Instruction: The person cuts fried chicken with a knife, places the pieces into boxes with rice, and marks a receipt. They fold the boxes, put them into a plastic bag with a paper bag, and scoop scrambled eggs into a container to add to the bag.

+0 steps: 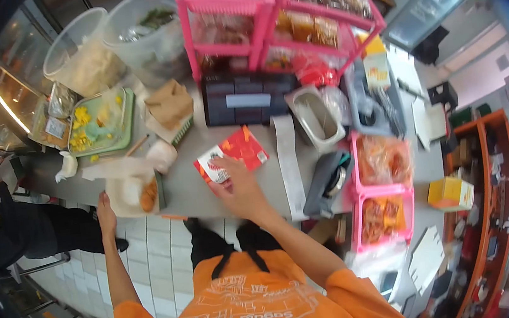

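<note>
1. The right hand (pixel 240 189) lies fingers spread and flat on a red and white packet (pixel 232 155), pinning it against the grey bench (pixel 192 192) — probably so it stays put or can be slid.
2. The left hand (pixel 106 216) rests at the near edge of the bench, just beside a small tray with fried food (pixel 135 196); whether its fingers are curled or loose I cannot tell.
3. The packet sits mid-bench, near a dark box (pixel 246 99) and left of a long paper receipt (pixel 289 164).
4. Farther left, a green tray (pixel 102 122) holds yellow pieces; pink racks (pixel 275 20) of bagged snacks stand at the far side — within easy reach.
5. Another person in dark clothing (pixel 15 229) stands to the left.
</note>
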The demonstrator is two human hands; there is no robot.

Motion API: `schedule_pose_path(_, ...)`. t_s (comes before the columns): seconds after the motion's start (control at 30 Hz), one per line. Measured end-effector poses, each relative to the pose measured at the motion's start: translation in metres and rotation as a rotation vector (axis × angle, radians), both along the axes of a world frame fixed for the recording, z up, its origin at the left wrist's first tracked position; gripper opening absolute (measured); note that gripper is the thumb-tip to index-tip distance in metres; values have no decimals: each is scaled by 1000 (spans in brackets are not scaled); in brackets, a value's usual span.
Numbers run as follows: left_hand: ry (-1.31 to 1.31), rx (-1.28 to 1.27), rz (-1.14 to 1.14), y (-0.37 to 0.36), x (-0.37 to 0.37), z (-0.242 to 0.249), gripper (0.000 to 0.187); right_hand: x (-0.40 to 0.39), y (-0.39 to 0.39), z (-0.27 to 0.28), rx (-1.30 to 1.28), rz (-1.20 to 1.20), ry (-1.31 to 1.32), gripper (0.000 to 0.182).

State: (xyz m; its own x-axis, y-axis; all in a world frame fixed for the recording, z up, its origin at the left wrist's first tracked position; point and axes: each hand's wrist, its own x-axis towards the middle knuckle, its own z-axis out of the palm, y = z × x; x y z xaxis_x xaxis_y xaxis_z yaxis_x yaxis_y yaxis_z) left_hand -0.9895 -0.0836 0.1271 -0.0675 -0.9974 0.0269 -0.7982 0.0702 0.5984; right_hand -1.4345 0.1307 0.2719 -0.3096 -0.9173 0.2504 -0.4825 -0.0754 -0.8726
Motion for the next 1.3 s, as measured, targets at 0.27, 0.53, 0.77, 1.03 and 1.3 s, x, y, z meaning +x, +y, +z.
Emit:
schedule_pose_path(0.27,120,46,-58,16,-70,93,27,-184,-117,178,-257,-450,438,16)
schedule_pose_path(0.53,325,-105,-37,41,-45,87,23,-187,-183,201,174,-277,143,27)
schedule_pose_path(0.77,335,-7,22,63,-113,85,25,-126,-204,99,-166,-315,588,18)
schedule_pose_path(1.03,212,-59,-25,49,-123,77,25,-127,-162,145,461,19,1,25)
schedule_pose_path(1.3,253,-66,-42,48,-129,82,25,-242,-82,40,465,-694,566,22)
